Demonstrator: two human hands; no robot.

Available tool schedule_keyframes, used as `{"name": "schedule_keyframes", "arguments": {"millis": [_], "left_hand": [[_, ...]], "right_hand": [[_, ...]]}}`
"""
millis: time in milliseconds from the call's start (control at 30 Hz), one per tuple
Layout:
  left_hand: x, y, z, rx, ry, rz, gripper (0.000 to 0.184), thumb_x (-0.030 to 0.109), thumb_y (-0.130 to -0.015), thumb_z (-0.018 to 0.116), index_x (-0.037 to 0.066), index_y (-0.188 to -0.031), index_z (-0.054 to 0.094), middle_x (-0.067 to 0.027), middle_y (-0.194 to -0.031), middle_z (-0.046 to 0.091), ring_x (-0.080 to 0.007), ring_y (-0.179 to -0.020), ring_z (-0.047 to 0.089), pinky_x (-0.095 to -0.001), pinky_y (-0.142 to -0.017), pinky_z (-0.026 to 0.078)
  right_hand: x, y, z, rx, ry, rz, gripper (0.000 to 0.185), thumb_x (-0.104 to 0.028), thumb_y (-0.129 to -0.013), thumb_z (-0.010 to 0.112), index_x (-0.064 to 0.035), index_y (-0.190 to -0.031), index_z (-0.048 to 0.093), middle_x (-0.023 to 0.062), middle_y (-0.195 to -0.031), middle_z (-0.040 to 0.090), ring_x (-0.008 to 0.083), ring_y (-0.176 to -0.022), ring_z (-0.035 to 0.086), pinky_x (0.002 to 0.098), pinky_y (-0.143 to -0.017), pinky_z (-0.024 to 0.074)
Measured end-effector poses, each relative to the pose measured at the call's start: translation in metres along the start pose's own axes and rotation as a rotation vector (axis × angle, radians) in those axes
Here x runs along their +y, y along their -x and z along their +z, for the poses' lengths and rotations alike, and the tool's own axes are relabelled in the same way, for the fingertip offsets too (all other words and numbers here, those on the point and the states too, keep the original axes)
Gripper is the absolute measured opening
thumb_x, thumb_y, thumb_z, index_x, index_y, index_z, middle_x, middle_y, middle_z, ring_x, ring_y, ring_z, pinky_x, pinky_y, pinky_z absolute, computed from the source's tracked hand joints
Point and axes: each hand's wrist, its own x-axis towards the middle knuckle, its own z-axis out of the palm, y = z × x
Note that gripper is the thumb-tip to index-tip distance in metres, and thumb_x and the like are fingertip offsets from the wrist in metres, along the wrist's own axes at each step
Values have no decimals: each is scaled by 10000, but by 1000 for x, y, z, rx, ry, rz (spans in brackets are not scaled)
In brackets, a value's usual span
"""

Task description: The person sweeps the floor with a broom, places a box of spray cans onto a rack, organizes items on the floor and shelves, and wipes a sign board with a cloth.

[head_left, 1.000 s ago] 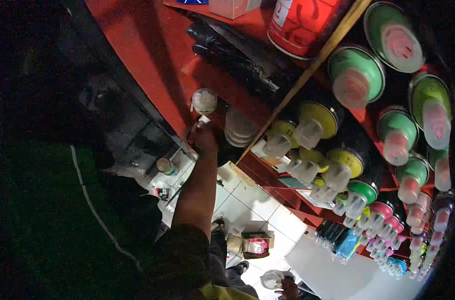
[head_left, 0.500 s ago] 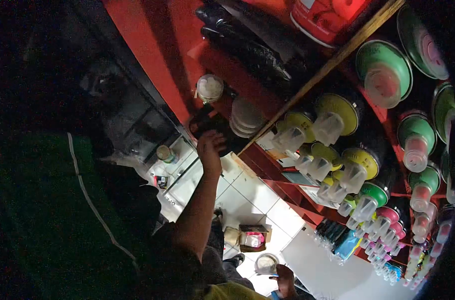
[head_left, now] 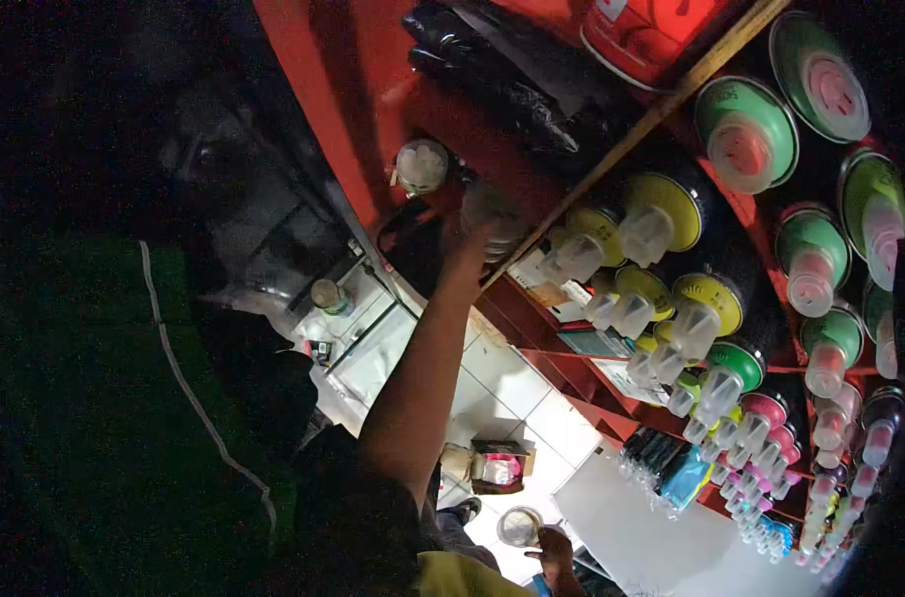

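Translucent discs stand stacked on the red shelf, upper centre of the frame, none visibly lifted clear, so that part looks barely begun. The left hand is at the stack, too dark to tell how far its fingers close or whether they grip. Lower right, the right hand appears closed on the rim of a pale round container, seemingly already secured; whether it is covered, I cannot tell
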Motion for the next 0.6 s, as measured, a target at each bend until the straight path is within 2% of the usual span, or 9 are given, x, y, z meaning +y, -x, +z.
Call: {"name": "schedule_keyframes", "arguments": {"millis": [33,167,267,333,433,533,600], "left_hand": [[7,6,-4,-52,58,-42,631,260,-760,714,108,-1308,443,-86,-1250,533,-233,-1125,520,-399,-898,447],[28,53,-21,-75,220,-53,680,217,-728,728,146,-1326,413,-94,-1263,504,-248,-1117,521,-422,-875,469],[20,69,-35,18,348,140,610,290,-741,709,130,-1278,468,-107,-1188,538,-278,-1078,535,-427,-854,491],[11,75,-52,52,345,153,609,293,-746,704,131,-1282,463,-105,-1193,536,-280,-1088,533,-435,-858,492],[-11,68,-67,123,341,181,607,300,-758,693,132,-1289,453,-101,-1203,533,-284,-1107,529,-452,-867,492],[-34,49,-72,81,555,115,596,332,-803,662,121,-1310,431,-104,-1248,518,-288,-1131,523,-457,-872,495],[-39,25,-75,16,578,96,599,357,-815,648,119,-1317,425,-107,-1253,515,-287,-1139,519,-450,-880,492]], "right_hand": [[1,2,2,51,-160,73,245,-129,-887,564,38,-1066,559,113,-936,588,249,-813,618,415,-616,597],[19,3,-3,85,-188,65,230,-164,-891,553,22,-1026,568,105,-935,592,240,-804,619,423,-629,594],[30,-4,-12,55,-282,36,224,-183,-892,542,8,-1006,569,101,-922,594,238,-803,619,428,-632,592],[28,-4,-12,42,-328,20,222,-193,-893,537,1,-996,570,99,-915,595,237,-803,619,431,-634,591],[15,0,-10,47,-491,105,214,-194,-906,497,-16,-999,571,100,-910,605,238,-806,619,456,-649,586],[30,0,-8,36,-541,92,210,-183,-907,485,-20,-1004,573,103,-909,614,244,-802,622,471,-657,582],[43,-5,-7,31,-567,86,208,-177,-907,479,-21,-1007,574,104,-908,618,247,-800,624,478,-662,580]]}}
